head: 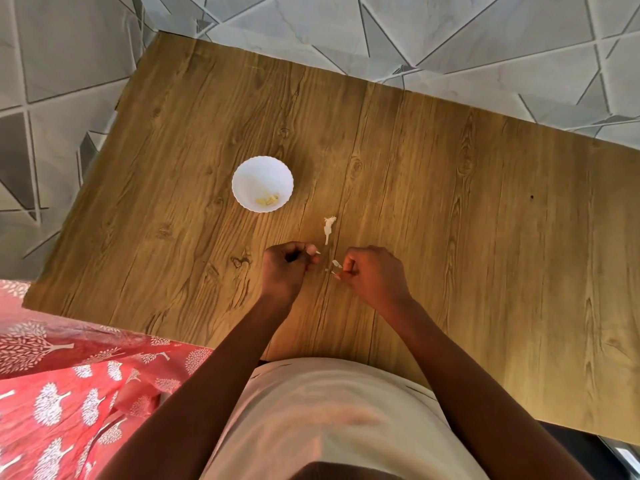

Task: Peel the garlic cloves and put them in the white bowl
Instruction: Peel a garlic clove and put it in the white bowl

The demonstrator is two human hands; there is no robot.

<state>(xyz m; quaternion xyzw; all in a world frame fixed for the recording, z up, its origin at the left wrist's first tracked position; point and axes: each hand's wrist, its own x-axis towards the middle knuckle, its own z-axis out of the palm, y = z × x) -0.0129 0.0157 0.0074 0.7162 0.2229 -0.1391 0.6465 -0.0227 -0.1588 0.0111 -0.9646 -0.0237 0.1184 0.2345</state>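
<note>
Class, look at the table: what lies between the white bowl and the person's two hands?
In the head view, a papery white garlic stalk lies on bare wooden table between the fluted white bowl and hands.

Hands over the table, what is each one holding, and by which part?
The left hand pinches a garlic clove at its fingertips, only the pointed tip showing. The right hand pinches a scrap of white skin by one end.

Table: a wood-grain table [450, 202] filled the frame.
Floor: grey tiles [415, 36] in triangular patterns ran beyond its far edge.
Fabric: red tree-print cloth [69, 393] lay off its near-left corner.
</note>
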